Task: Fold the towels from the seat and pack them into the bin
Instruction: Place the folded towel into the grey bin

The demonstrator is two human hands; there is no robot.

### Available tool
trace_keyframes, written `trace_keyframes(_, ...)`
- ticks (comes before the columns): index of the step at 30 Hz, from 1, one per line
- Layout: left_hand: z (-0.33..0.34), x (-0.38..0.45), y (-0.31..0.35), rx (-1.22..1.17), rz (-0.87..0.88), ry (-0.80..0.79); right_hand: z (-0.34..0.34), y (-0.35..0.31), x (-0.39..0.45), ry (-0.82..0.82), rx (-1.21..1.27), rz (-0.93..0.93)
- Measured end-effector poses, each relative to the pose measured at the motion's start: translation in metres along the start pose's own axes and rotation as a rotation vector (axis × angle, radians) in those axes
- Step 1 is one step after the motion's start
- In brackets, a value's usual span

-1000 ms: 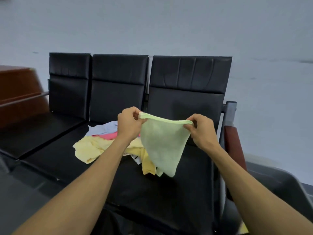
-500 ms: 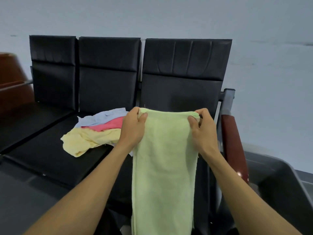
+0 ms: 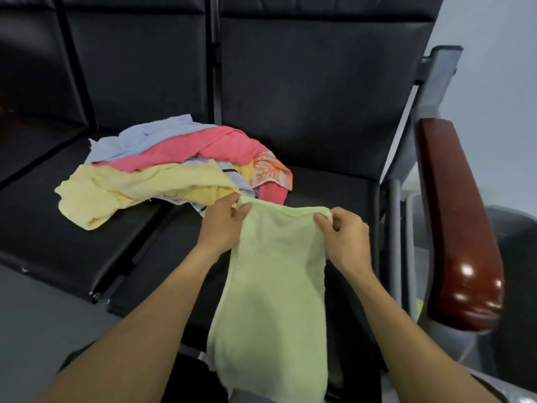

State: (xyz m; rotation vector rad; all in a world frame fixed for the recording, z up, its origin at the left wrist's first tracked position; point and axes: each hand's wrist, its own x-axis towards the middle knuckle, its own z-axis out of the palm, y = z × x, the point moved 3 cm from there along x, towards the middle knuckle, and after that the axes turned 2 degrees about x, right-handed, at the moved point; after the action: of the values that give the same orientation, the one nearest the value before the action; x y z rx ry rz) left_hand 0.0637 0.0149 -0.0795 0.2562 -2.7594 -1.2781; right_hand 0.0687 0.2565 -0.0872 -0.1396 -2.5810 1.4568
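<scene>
i see left hand [image 3: 223, 225] and right hand [image 3: 344, 237] pinching the green towel [image 3: 273, 301], long axis hanging toward me over black seat [image 3: 328, 187].

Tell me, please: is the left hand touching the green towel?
Touching. The head view shows the left hand pinching the top left corner of the green towel, thumb on the cloth.

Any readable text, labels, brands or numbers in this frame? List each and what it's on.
None readable.
The orange patterned cloth in the pile carries a white print, but it looks like a pattern, not letters.
The green towel, black seats and wooden armrest show no tag, logo or number.
</scene>
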Motion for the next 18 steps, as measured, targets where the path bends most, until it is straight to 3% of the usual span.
trace_keyframes(5,0.013,0.004,-0.009,-0.037,-0.076,-0.094,0.019,0.02,0.008,-0.129,-0.026,0.061)
trace_keyframes(12,0.006,0.001,0.005,-0.319,-0.193,0.038,0.016,0.002,0.001,-0.024,0.222,0.064)
trace_keyframes(15,0.006,-0.004,-0.011,-0.246,-0.234,0.05,0.017,0.014,-0.007,-0.067,0.242,0.171)
trace_keyframes(18,0.012,-0.014,-0.031,-0.177,-0.337,-0.056,0.017,0.025,-0.02,-0.157,0.219,0.274)
